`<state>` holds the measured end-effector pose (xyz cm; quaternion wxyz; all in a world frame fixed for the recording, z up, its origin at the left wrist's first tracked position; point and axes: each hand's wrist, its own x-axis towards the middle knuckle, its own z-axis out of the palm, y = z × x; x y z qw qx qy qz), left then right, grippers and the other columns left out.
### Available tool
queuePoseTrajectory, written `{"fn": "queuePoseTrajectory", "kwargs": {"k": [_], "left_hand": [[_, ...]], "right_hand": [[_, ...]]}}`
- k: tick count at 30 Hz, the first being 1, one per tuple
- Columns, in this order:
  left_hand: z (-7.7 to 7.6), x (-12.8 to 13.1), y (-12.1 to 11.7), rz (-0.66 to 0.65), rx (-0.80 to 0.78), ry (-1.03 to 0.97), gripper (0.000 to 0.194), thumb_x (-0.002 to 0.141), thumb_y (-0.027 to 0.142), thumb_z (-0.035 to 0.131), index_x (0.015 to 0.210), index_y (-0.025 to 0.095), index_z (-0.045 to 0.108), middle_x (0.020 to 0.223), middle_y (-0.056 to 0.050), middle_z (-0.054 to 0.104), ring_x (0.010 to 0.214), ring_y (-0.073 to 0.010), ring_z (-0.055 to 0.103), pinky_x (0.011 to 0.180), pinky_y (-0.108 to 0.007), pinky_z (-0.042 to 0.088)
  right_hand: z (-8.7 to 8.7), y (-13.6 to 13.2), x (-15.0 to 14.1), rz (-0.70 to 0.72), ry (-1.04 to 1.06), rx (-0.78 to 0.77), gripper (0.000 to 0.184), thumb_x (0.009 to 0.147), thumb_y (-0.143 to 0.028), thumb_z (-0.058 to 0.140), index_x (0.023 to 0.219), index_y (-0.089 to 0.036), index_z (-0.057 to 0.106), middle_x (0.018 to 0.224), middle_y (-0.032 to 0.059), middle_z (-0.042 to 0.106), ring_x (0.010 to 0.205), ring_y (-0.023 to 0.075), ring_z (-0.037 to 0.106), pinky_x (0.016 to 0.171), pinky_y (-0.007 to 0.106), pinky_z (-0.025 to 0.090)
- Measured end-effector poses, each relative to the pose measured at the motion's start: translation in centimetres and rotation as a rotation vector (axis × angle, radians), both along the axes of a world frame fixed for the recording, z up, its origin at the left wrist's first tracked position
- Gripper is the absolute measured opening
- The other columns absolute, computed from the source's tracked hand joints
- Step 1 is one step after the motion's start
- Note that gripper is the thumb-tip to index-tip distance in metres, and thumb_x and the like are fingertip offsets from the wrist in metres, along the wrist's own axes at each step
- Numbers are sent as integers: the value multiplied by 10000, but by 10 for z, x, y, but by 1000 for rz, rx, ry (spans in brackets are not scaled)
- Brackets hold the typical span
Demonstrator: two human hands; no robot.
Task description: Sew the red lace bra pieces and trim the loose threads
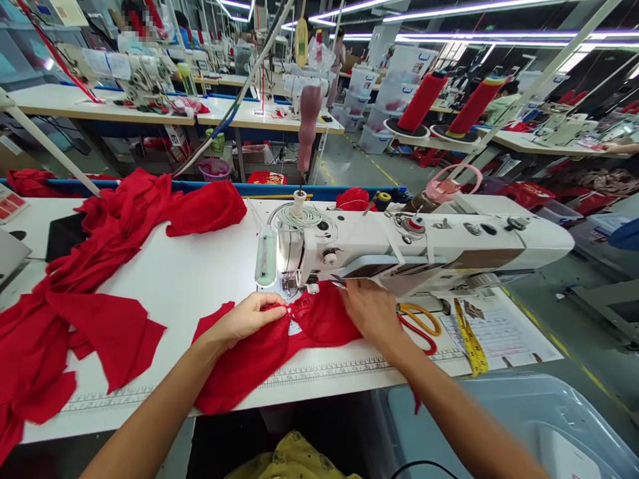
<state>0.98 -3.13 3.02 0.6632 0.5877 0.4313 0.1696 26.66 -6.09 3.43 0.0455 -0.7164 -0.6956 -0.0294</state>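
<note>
A red fabric piece (259, 356) lies on the white sewing table (190, 279), running under the needle of a white sewing machine (414, 249). My left hand (244, 319) rests on the cloth left of the needle, fingers curled and pinching its edge. My right hand (369, 309) presses flat on the cloth right of the needle, under the machine arm, fingers stretched forward. Between the two hands a small white label shows on the fabric.
A heap of red cut pieces (100, 266) covers the table's left side. Scissors with orange and red handles (422, 326) and a yellow tape measure (469, 339) lie right of my right hand. A clear plastic bin (524, 419) stands at lower right. Red thread cones (424, 100) stand behind.
</note>
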Motion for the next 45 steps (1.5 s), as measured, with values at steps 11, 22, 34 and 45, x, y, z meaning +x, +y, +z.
{"fn": "queuePoseTrajectory", "kwargs": {"k": [11,22,34,45], "left_hand": [[-14,5,1,58,13,-52,325,826,480,634,792,156,620,739,10,539,665,-122,435,612,-242,347],[-20,4,1,55,99,-92,277,853,436,618,848,167,685,861,-28,663,823,-173,585,772,-269,463],[-14,7,-2,48,261,61,281,857,425,566,892,185,709,950,-44,731,900,-216,634,818,-293,484],[-13,8,-4,27,310,68,245,881,381,552,885,196,713,961,-29,738,929,-207,653,838,-275,492]], "right_hand": [[-24,-61,-80,192,755,-105,291,1027,-398,333,899,-229,532,640,-22,592,526,154,524,536,259,257],[-31,-52,-89,59,790,-140,332,1016,-430,328,789,-234,471,582,-35,507,501,141,449,544,263,248],[-29,-56,-94,-29,869,-133,352,1002,-456,346,738,-239,432,578,-42,462,505,138,396,540,268,244],[-36,-56,-99,-81,1111,-105,358,983,-457,364,781,-221,542,653,3,557,595,154,498,543,257,330]]}}
